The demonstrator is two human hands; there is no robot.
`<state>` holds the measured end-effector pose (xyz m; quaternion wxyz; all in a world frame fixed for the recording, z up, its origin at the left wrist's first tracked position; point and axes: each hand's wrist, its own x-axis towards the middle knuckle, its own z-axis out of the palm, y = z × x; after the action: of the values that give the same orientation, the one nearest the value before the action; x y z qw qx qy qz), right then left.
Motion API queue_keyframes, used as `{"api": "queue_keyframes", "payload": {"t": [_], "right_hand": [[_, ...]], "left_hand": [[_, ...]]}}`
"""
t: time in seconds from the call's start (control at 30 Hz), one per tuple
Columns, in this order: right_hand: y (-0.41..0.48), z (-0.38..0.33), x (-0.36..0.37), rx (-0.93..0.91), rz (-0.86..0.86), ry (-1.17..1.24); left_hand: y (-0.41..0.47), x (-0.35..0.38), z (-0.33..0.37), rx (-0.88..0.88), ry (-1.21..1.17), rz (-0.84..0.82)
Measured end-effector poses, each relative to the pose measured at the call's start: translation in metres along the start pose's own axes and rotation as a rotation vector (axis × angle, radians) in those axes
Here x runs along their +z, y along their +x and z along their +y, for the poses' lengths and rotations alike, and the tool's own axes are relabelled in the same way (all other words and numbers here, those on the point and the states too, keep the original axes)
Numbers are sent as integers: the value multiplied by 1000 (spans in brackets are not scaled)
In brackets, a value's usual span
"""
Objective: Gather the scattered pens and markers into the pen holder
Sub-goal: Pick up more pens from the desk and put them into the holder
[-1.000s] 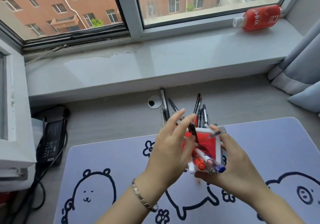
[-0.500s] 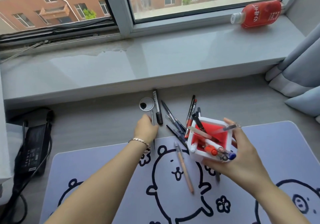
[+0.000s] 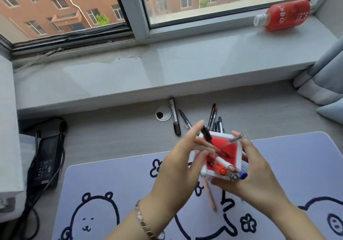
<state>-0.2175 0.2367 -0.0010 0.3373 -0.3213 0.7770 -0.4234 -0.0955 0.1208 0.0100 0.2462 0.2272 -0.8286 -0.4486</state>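
Observation:
My right hand [image 3: 259, 176] holds the white pen holder [image 3: 239, 158] with a red inside, tilted toward me above the mat. Several pens and markers stick out of it, among them an orange marker [image 3: 220, 171]. My left hand [image 3: 180, 163] is at the holder's left rim, its blurred fingers pinched on a thin pen [image 3: 210, 149] that points into the opening. On the desk behind lie a black marker [image 3: 175, 118], a thin black pen [image 3: 184, 120] and a cluster of pens [image 3: 215, 118]. A tan pencil [image 3: 209, 196] rests on the mat under my hands.
A lilac desk mat [image 3: 297, 165] with cartoon drawings covers the near desk. A round cable grommet [image 3: 163, 114] sits by the black marker. A black power adapter [image 3: 46, 158] with cables lies at the left. A red bottle [image 3: 284, 15] lies on the windowsill, and a curtain [image 3: 326, 69] hangs right.
My left hand has come back from the desk near the grommet to the holder's rim with a pen. My right hand has kept the holder, lifted slightly nearer to me.

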Motion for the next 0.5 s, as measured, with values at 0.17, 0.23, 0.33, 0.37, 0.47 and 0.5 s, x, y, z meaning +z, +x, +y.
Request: {"api": "queue_keyframes", "payload": {"t": [0.17, 0.23, 0.33, 0.37, 0.47, 0.5], "right_hand": [[-4, 7, -6, 24, 22, 8], [-3, 11, -13, 46, 54, 18], [-1, 15, -24, 56, 98, 28], [-1, 16, -26, 59, 105, 30], [0, 15, -32, 86, 127, 35], [0, 15, -33, 97, 132, 43]], "left_hand": [[17, 4, -5, 164, 232, -218], [35, -1, -26, 169, 165, -90], [70, -7, -84, 119, 507, -47], [79, -9, -103, 101, 622, -154], [92, -11, -143, 166, 867, -462], [93, -12, -149, 218, 940, -488]]}}
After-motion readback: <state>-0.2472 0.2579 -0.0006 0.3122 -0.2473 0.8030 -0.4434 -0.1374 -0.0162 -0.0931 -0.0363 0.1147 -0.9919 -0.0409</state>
